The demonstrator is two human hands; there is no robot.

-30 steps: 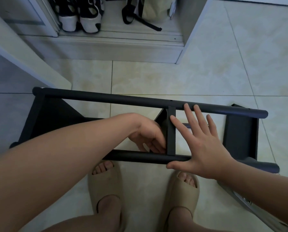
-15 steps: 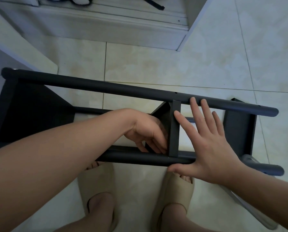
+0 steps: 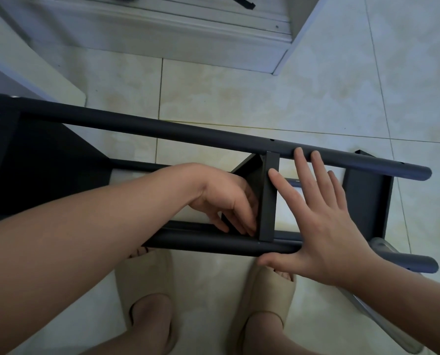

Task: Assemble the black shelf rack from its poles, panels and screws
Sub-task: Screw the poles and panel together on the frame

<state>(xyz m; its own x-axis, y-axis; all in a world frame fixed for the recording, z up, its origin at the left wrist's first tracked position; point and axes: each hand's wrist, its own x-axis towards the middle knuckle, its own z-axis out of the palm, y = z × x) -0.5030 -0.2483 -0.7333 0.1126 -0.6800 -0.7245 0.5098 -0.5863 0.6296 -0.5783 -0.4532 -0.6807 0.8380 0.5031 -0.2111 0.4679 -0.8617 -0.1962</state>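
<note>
Black shelf rack (image 3: 162, 131) on its side on the floor (image 3: 239, 98), unchanged: right hand (image 3: 324, 226) still splayed flat, bracing poles (image 3: 213, 243); left hand (image 3: 224, 198) at middle panel (image 3: 269, 196), grip indiscernible. Panel fastening seemingly continues.

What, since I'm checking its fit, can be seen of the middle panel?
The middle panel is black, metal-looking, with a folded rim towards the camera. It stands on edge, spanning from far pole to near pole. The left hand touches its left face; the right hand rests its index fingertip on the rim.
</note>
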